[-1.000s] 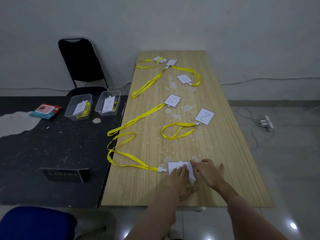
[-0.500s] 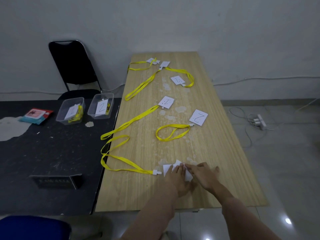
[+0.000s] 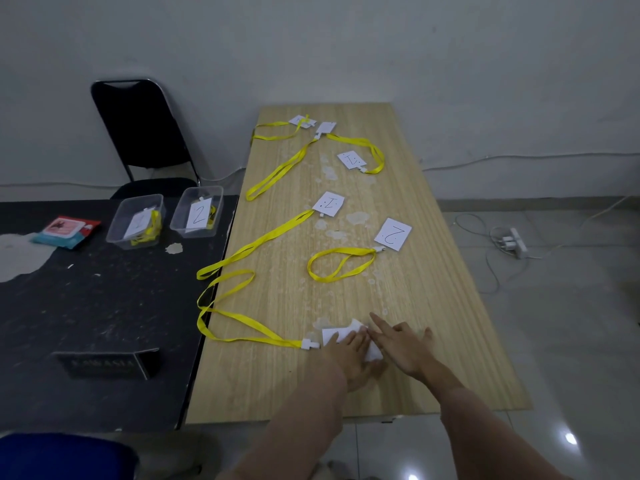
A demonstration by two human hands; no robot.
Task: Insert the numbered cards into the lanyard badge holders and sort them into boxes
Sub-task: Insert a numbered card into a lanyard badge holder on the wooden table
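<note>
Near the front of the wooden table (image 3: 433,358) lies a white card and badge holder (image 3: 341,333) clipped to a long yellow lanyard (image 3: 242,320). My left hand (image 3: 353,355) presses flat on it with straight fingers. My right hand (image 3: 401,344) lies beside it, index finger stretched out over the card's right edge. Further back lie a card marked 2 (image 3: 393,234) on a looped lanyard (image 3: 341,264), two cards marked 1 (image 3: 329,204) (image 3: 352,159), and more holders (image 3: 325,127) at the far end. Two clear boxes (image 3: 135,221) (image 3: 197,211) stand on the black table.
A black table (image 3: 86,306) adjoins on the left, with a red-and-teal packet (image 3: 65,231) and a dark nameplate (image 3: 107,363). A black folding chair (image 3: 142,133) stands behind it. A power strip with cables (image 3: 512,242) lies on the floor at right.
The card under my hands has turned slightly, one corner now poking up past my fingers. My right index finger has stretched forward. The camera view has shifted a little.
</note>
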